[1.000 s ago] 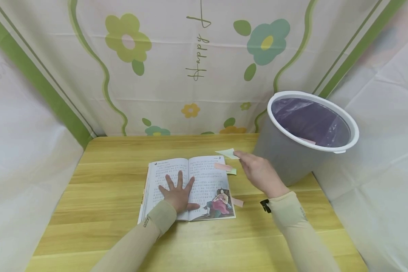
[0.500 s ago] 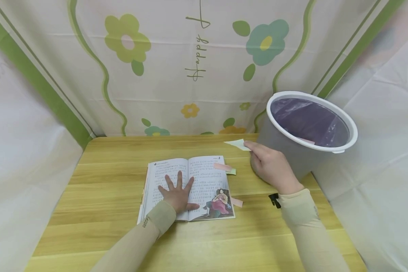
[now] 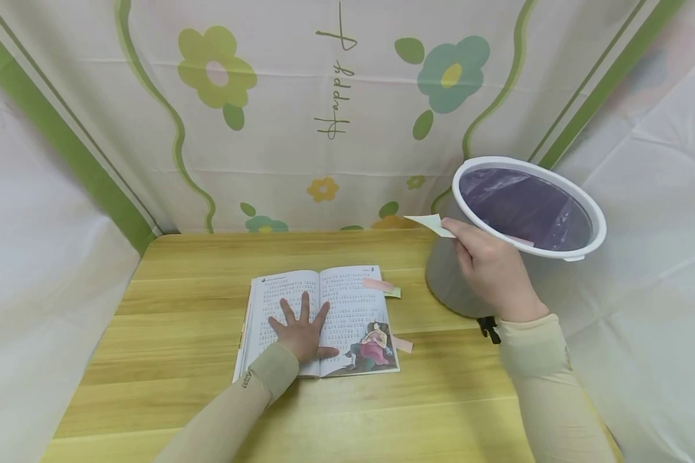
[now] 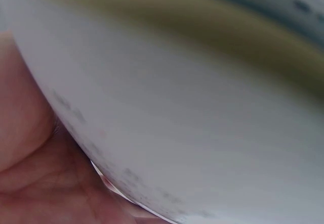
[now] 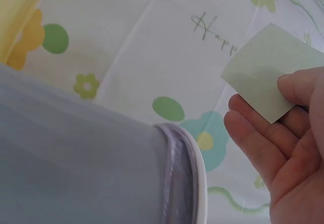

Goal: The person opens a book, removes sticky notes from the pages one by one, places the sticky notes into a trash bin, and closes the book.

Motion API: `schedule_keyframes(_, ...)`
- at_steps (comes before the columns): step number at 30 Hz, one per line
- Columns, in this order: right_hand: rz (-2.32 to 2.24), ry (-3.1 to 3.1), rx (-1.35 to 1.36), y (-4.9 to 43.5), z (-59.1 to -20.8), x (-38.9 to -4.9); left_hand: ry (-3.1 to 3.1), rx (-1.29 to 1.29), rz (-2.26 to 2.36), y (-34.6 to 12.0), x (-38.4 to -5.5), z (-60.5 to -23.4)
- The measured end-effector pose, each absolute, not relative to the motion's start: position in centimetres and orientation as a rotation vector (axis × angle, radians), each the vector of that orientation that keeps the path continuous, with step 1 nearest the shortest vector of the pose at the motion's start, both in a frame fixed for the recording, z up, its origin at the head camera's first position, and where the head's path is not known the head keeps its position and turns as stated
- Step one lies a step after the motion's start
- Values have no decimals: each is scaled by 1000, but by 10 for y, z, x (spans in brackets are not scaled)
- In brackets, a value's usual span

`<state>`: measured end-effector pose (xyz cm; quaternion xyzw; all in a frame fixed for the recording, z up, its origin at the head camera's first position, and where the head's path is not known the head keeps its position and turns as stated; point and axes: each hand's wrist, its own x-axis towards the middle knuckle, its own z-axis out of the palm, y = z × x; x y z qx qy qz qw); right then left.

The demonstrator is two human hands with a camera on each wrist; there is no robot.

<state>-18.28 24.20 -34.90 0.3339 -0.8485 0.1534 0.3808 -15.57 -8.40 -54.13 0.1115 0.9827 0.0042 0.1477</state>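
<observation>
My left hand (image 3: pixel 301 335) lies with spread fingers on the open book (image 3: pixel 352 292), pressing its pages flat near the spine. In the left wrist view a blurred white page (image 4: pixel 167 123) fills most of the frame beside the palm. Between thumb and fingers my right hand (image 3: pixel 492 267) pinches a pale green sticky note (image 5: pixel 263 67), held up in front of the grey trash bin (image 3: pixel 454 276), close to its white rim. On the book's right page sits a pink sticky tab (image 3: pixel 378 284), with a green tab (image 3: pixel 395 292) by it. Another pink tab (image 3: pixel 403 344) sticks out lower down.
The bin has a purple plastic liner (image 3: pixel 515 202) and a pink scrap (image 3: pixel 521 241) inside, near the front rim. All this stands on a wooden table (image 3: pixel 174 334). A flowered cloth (image 3: pixel 278 141) hangs behind the table, with white cloth on both sides.
My right hand has moved up and to the right with the sticky note, from beside the book's top corner to the bin. The left hand has stayed on the book.
</observation>
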Motion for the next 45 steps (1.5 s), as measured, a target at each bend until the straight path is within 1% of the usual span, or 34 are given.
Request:
schedule_keyframes(5,372,-2169,801,247,-341,-183,2814,315,2,-85,-158,-544)
schedule_keyframes(14,398,-2171,723,257,-328,-182,2820,327,-5,-85,-154,-536)
schedule_keyframes(21,401,-2175,685,270,-320,-186,2851,341,6,-87,-156,-550)
schedule_keyframes(30,352,-2248,604,289,-311,-189,2832,343,-4,-85,-150,-530)
schedule_keyframes(37,317,-2292,567,303,-309,-195,2836,346,18,-86,-149,-530)
schedule_keyframes(45,318,-2347,490,318,-316,-205,2834,346,25,-86,-149,-531)
